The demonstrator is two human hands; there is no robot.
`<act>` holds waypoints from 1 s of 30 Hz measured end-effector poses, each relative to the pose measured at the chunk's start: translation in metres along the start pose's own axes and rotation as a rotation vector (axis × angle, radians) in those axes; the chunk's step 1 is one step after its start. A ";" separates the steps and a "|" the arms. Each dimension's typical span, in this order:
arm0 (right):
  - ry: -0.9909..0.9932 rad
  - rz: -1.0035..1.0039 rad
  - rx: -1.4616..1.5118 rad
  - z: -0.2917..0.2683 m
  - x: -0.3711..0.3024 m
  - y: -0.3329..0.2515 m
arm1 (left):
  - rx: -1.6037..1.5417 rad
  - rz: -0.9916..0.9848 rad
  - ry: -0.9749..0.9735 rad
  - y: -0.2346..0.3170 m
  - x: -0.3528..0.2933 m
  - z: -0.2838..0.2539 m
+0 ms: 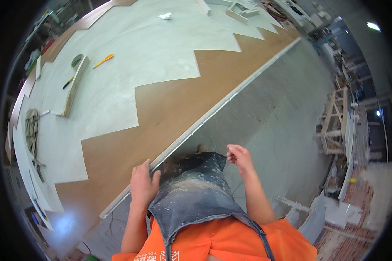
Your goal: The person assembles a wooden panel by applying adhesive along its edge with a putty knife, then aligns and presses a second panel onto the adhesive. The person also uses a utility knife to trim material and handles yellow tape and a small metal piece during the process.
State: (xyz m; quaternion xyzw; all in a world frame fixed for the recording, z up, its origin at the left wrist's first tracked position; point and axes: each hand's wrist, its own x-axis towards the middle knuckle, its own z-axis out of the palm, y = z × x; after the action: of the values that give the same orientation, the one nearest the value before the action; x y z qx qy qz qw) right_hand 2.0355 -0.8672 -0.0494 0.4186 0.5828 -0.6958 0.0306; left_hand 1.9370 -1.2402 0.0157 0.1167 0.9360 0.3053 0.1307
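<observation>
My left hand (143,182) lies at the near edge of a large white-topped board (170,65), its thumb held apart from the fingers. Along that edge runs a brown zigzag border sheet (161,106), finished with a pale edge strip (217,106). Off the board, over the grey floor, my right hand (239,158) is raised with curled fingers; whether they pinch anything small cannot be made out. A dark, dusty apron (191,187) hangs between my two forearms.
On the board lie a long wooden bar (76,87), a tape roll (77,60), a black pen (68,82), a yellow utility knife (103,61), crumpled white paper (165,16) and a grey-green cloth (32,128). A wooden rack (335,122) stands on the right.
</observation>
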 end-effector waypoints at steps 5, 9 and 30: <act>-0.096 0.017 -0.021 -0.013 0.094 -0.064 | 0.010 -0.125 0.199 0.016 0.014 0.020; -0.158 0.043 -0.083 -0.021 0.145 -0.094 | 0.047 -0.324 0.357 0.030 0.005 0.037; -0.325 0.199 0.082 0.010 0.208 -0.106 | -1.463 -1.104 1.487 -0.115 -0.084 0.054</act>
State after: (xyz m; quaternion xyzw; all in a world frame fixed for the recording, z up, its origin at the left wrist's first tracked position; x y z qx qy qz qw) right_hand 1.8388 -0.7492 -0.0946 0.3571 0.4973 -0.7709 0.1758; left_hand 2.0165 -1.3263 -0.0809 -0.6130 0.3082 0.6642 -0.2967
